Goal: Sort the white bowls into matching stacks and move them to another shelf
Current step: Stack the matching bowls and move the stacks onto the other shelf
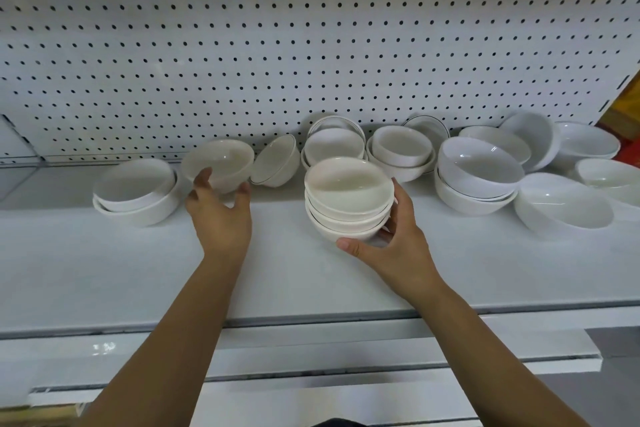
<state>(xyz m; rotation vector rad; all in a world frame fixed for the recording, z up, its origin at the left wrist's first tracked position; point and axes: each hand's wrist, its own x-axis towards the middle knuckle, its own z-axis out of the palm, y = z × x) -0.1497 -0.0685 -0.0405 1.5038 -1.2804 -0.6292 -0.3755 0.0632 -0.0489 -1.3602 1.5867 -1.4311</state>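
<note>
Gripping the stack (348, 198) of some four cream bowls in the right hand (391, 239), thumb hooked at the foot, fingers (401, 208) curled behind; held over the middle of the shelf (138, 270), lifted or resting hard to tell. Reaching left of the stack with the left hand (218, 215), fingers (204, 178) spread wide about a tilted bowl (218, 163), touching its wall; impossible to tell whether yet clamped. Likely to slip if drawn away on so loose a hold; glazed, smooth, easily dropped. Between bowl and stack, a rimmed bowl (277, 163) lying on its side; liable to roll or chip if knocked. Risk too of tipping the stack, gripped low and one-handed, when adding another on top; could shed the upper ones. Worth checking the match first; wrongly sorted otherwise.
</note>
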